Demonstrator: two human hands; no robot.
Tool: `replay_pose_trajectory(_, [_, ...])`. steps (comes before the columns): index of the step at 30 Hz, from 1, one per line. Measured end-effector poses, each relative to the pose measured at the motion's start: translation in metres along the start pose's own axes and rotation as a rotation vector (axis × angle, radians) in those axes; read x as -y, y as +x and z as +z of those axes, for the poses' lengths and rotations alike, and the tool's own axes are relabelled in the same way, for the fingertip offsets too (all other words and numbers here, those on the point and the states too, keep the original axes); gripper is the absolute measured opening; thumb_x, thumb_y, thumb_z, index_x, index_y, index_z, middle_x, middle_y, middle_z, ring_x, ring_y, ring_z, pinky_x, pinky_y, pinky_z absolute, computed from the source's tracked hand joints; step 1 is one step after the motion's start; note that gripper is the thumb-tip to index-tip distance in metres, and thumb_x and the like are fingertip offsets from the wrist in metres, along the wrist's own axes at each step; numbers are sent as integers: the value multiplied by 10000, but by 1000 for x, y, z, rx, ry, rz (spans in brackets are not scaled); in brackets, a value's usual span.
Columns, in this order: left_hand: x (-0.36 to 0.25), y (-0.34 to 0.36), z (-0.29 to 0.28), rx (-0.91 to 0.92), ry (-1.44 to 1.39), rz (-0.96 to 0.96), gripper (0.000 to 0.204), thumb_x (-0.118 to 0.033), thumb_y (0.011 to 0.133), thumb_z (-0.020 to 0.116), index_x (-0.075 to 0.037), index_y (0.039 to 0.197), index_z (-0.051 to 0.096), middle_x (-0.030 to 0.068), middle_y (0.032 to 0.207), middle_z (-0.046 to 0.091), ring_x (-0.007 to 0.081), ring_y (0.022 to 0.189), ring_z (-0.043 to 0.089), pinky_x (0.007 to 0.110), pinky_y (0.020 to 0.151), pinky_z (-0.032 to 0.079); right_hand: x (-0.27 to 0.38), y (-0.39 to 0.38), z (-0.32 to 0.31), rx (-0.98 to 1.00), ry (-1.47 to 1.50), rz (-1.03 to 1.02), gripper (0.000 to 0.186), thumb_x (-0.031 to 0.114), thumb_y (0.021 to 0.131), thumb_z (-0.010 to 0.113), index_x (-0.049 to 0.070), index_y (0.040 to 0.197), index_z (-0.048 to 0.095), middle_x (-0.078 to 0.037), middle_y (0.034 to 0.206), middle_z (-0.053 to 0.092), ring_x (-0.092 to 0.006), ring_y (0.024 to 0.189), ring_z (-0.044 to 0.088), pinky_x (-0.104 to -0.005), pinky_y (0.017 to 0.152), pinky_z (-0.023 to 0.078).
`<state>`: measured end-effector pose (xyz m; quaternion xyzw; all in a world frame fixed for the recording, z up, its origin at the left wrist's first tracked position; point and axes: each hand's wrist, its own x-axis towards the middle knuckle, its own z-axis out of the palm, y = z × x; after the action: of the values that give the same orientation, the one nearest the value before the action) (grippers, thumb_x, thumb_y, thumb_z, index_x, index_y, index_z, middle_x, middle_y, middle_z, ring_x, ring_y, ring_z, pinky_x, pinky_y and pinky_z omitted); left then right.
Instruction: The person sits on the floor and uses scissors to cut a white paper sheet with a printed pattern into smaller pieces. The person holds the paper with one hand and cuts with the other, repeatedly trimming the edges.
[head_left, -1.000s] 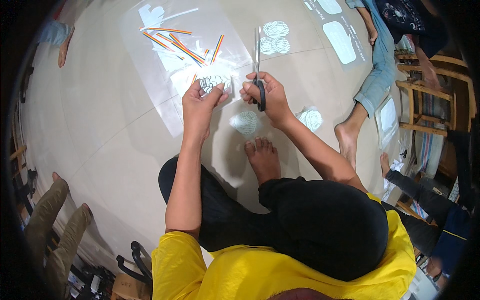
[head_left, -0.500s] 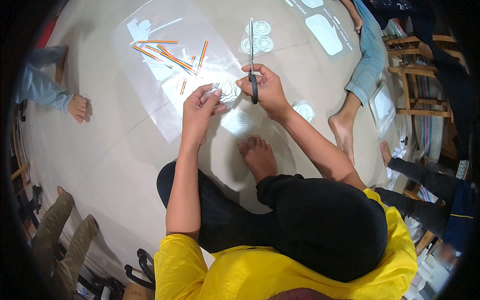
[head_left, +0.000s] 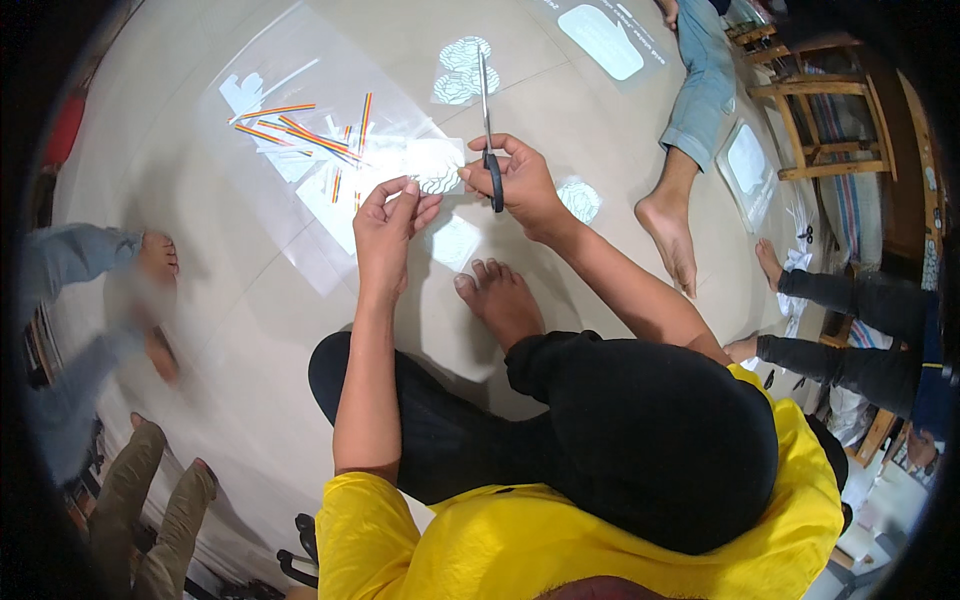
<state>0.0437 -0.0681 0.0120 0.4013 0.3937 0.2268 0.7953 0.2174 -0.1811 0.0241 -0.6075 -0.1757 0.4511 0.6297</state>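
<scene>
My left hand [head_left: 393,218] pinches the near-left edge of a small clear sheet with a wavy-line pattern [head_left: 438,170]. My right hand [head_left: 522,188] has black-handled scissors [head_left: 487,125] in it, blades together and pointing away from me. Its thumb tip meets the sheet's right edge. Beyond the blades lies a pair of round wavy-patterned pieces [head_left: 460,72]. Another patterned piece [head_left: 452,243] rests near my foot, and one more [head_left: 578,200] sits beside my right forearm. To the left, rainbow-striped strips [head_left: 325,142] and white scraps are scattered on a large clear plastic sheet [head_left: 315,250].
My bare foot [head_left: 508,305] is planted just below the hands. A co-worker's jeans leg [head_left: 692,105] stretches along the right, near a grey sheet with a white shape [head_left: 600,42]. Wooden stools [head_left: 815,125] stand beyond. Other people's legs [head_left: 85,252] are at the left.
The whole view has shifted, moving the floor items left in the picture. Both hands keep their hold, and the patterned sheet has tilted. At the left, another person's legs have moved and are blurred.
</scene>
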Motion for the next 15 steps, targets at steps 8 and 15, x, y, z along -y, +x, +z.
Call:
replay_pose_trajectory(8, [22, -9, 9, 279, 227, -153, 212, -174, 1072, 657, -2, 1192, 626, 137, 1085, 766, 232, 1062, 760, 328, 905, 622, -7, -12, -24, -98, -15, -62, 489, 107, 912, 837, -20, 1305, 575, -62, 915, 745, -85, 819, 677, -232, 712, 518])
replay_pose_trajectory(15, [27, -9, -15, 344, 875, 21, 224, -139, 984, 737, -6, 1164, 740, 120, 996, 784, 189, 872, 726, 304, 804, 562, 12, -5, -89, 17, -299, -75, 401, 77, 940, 812, -6, 1281, 619, -33, 895, 728, -60, 792, 660, -230, 700, 520])
